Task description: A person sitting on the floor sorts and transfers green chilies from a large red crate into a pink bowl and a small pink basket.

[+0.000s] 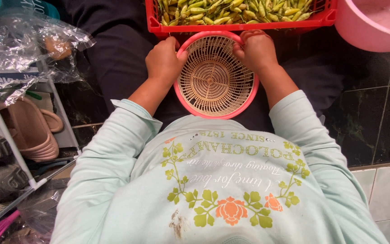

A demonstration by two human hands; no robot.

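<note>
Nearest the camera, a pale mint long-sleeved shirt [222,190] with a floral print is seen filling the lower frame. Beyond it, dark clothing over the lap is spread, and on it a round pink-rimmed woven basket [216,74] is held, empty as far as can be seen. At the top edge a red plastic crate [242,26] is set, heaped with green-yellow chillies [231,11]; none are yet seen in the basket, so the sorting appears barely begun. A pink plastic tub [375,22] is placed at the upper right, on the dark tiled floor [366,113]. At the left, a shoe rack with tan sandals [32,131] is stood. The left hand [163,61] is curled over the basket's left rim, fingers closed on it; the right hand [257,49] is clasped likewise on the upper right rim.
</note>
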